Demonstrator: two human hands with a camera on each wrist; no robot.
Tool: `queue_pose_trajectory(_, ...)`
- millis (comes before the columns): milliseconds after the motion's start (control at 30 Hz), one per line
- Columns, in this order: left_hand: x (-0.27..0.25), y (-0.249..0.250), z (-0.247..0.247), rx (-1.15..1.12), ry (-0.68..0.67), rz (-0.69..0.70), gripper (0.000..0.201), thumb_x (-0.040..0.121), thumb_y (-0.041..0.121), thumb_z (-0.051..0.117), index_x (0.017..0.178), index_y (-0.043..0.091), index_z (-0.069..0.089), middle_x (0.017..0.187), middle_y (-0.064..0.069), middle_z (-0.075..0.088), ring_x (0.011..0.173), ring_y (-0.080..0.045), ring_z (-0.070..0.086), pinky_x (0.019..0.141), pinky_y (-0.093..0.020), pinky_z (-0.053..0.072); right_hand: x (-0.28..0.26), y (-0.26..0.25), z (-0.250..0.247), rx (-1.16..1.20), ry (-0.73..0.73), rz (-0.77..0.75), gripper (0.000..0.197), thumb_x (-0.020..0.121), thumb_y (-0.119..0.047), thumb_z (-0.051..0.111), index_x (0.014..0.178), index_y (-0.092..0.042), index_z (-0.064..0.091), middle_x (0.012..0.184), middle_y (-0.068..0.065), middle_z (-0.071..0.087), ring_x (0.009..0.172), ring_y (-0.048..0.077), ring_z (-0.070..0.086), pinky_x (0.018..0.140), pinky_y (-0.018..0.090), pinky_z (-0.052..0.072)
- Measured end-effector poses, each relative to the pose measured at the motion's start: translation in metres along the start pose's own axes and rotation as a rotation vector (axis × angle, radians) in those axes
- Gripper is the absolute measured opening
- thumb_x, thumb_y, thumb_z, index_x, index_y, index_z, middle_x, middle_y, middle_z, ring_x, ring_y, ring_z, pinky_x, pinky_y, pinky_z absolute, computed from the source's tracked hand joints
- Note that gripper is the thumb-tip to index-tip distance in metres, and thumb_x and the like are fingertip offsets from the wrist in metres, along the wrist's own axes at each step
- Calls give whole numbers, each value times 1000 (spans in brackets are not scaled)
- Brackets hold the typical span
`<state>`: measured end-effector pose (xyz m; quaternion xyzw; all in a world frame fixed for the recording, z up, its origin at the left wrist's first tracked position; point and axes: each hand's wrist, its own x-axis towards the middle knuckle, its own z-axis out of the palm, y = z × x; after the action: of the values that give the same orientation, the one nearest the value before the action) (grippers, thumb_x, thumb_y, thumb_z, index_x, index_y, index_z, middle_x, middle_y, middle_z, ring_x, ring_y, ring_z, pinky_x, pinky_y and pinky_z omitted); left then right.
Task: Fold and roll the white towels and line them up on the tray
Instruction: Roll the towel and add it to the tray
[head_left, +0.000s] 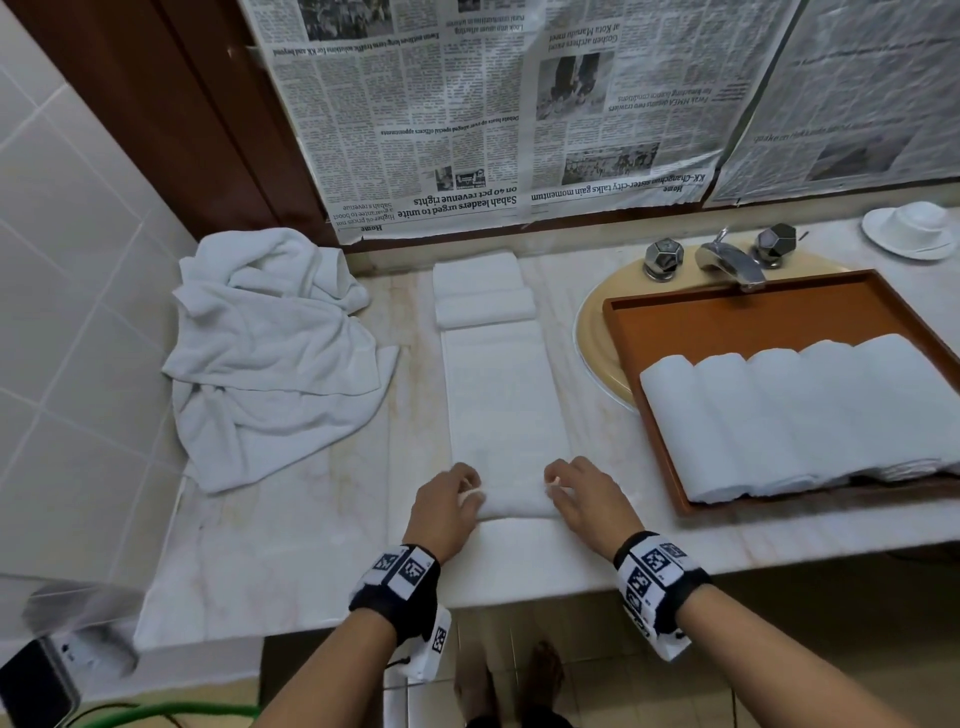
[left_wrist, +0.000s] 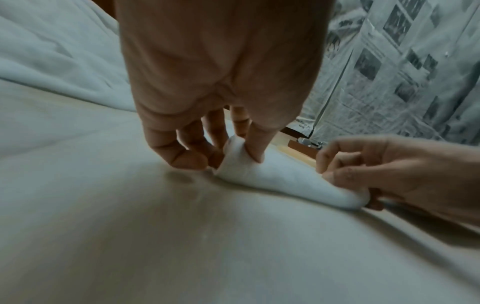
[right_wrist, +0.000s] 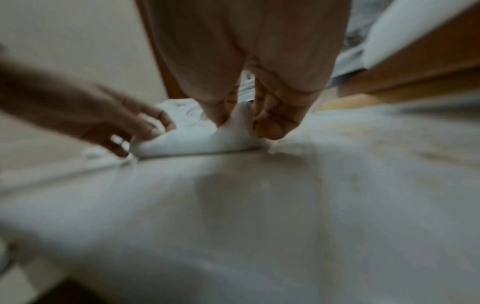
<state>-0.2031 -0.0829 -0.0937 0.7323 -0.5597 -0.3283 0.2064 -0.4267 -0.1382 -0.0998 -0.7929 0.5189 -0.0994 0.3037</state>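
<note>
We count five rolled towels (head_left: 795, 415) lying side by side in the orange tray (head_left: 727, 312), which sits over the sink at our right. In front of us one long folded towel (head_left: 506, 395) lies flat on the marble counter (head_left: 291, 561), its near end turned up into the start of a roll. Our left hand (head_left: 447, 506) pinches the left end of that roll, thumb and fingers curled onto the cloth; our right hand (head_left: 584, 499) pinches the right end the same way. Beyond the long towel's far end we see two smaller folded towels (head_left: 480, 291), one just behind the other. One crumpled heap of white towelling (head_left: 270, 358) lies to the left against the tiled wall; how many pieces it holds we cannot tell.
</note>
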Motion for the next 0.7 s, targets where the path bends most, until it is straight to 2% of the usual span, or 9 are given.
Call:
queue_pose_trajectory(100,-1,-1,9,220,87,40,10,95,22,57,103,24,62,115,4,45,94,-20,52,73,-32,43,-4,2,7,-198,0,-135,13,96,-19,52,106,-16,60,101,3,51,81,26,56,59,33,46)
queue_pose_trajectory(233,-9,-9,22,402,151,163,15,85,7,65,94,19,67,100,-2,56,87,-29,53,54,-34,43,-10,7,5,-315,-16,-274,28,80,-37,57,102,-20,64,110,3,56,96,22,53,62,32,49)
queue_pose_trajectory(300,-14,-11,25,416,163,199,13,85,17,58,93,15,69,95,-2,61,84,-30,57,54,-35,49,-10,9,6,-396,-22,-316,32,68,-36,60,96,-20,65,109,3,57,95,23,53,62,32,49)
queue_pose_trajectory(333,-18,-11,25,415,152,205,22,84,27,53,94,16,69,94,-1,62,84,-29,58,55,-35,52,-10,7,7,-422,-37,-315,28,67,-33,60,90,-19,66,105,3,57,91,23,54,61,33,48)
queue_pose_trajectory(433,-30,-7,22,424,109,217,41,78,49,51,104,21,66,95,2,62,85,-23,56,57,-35,53,-7,-2,7,-415,-55,-283,26,73,-28,45,78,-15,66,88,1,57,80,24,56,61,34,46)
queue_pose_trajectory(467,-32,-8,22,440,96,225,43,77,51,53,108,24,63,96,4,62,85,-23,56,57,-35,52,-5,-4,6,-363,-62,-260,28,77,-26,45,83,-14,69,89,2,58,84,25,57,66,35,46)
queue_pose_trajectory(533,-33,-14,20,445,91,232,39,78,48,57,112,30,58,97,6,61,85,-23,58,59,-35,49,0,-2,1,-254,-119,-188,30,88,-24,50,107,-14,71,104,2,61,101,24,54,83,35,44)
queue_pose_trajectory(600,-31,-24,17,372,96,236,35,82,49,53,113,32,60,100,8,61,90,-22,58,66,-35,49,0,4,-7,-98,-164,-106,32,94,-25,56,124,-17,64,115,0,61,110,19,50,92,29,39)
queue_pose_trajectory(700,-29,-34,13,235,53,222,46,88,54,46,116,25,68,108,8,60,100,-16,49,85,-27,42,-2,13,-14,103,-144,-26,28,95,-32,59,123,-25,61,108,-4,63,99,15,55,85,26,39)
